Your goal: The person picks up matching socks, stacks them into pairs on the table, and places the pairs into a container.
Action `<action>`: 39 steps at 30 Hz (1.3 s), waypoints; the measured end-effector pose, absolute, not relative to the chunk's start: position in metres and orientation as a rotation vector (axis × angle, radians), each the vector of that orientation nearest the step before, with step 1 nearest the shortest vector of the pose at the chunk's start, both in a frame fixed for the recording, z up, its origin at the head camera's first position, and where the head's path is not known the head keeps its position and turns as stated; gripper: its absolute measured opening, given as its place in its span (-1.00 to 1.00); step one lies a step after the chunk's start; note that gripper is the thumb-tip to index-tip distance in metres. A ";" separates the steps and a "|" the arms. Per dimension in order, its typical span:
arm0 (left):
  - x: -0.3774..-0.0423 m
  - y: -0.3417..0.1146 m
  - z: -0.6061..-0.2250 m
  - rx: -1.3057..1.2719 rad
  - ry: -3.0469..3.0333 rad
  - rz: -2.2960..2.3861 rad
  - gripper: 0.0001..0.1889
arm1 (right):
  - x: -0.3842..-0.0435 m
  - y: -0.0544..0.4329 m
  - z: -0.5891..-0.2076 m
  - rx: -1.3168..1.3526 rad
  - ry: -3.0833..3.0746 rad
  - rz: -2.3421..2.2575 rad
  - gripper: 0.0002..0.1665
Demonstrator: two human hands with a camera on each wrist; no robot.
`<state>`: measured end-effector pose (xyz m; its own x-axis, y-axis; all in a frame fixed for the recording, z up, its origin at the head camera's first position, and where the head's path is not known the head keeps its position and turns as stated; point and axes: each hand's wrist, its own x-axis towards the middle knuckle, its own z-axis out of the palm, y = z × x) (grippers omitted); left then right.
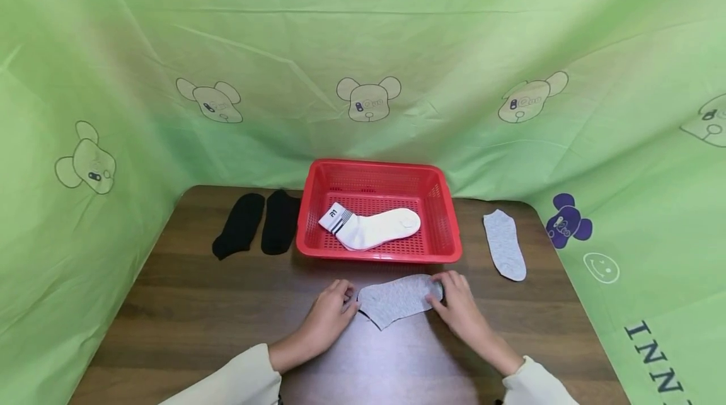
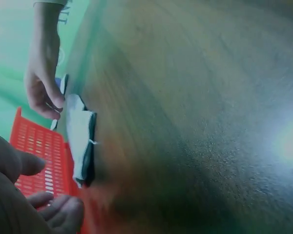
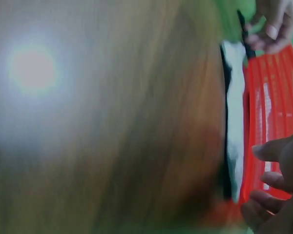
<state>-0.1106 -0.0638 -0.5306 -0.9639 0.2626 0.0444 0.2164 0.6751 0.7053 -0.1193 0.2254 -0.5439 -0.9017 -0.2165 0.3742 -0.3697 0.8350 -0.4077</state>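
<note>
A light grey ankle sock lies flat on the wooden table in front of the red basket, its opening toward the left. My left hand is beside the opening end, fingers loosely bent. At the toe end is my right hand, its thumb and forefinger spread over the sock's edge. In the left wrist view, a gap shows between the thumb and fingers of my left hand. The right wrist view shows my right hand with its fingers apart near the sock; contact is hard to tell.
Behind the sock stands a red basket with a white striped sock inside. Two black socks lie left of the basket, and another grey sock lies to the right. Green printed cloth surrounds the table.
</note>
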 end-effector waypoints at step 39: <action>-0.107 -0.071 -0.547 1.269 2.920 0.346 -0.64 | -0.128 0.228 -0.551 1.370 -2.527 0.258 -0.57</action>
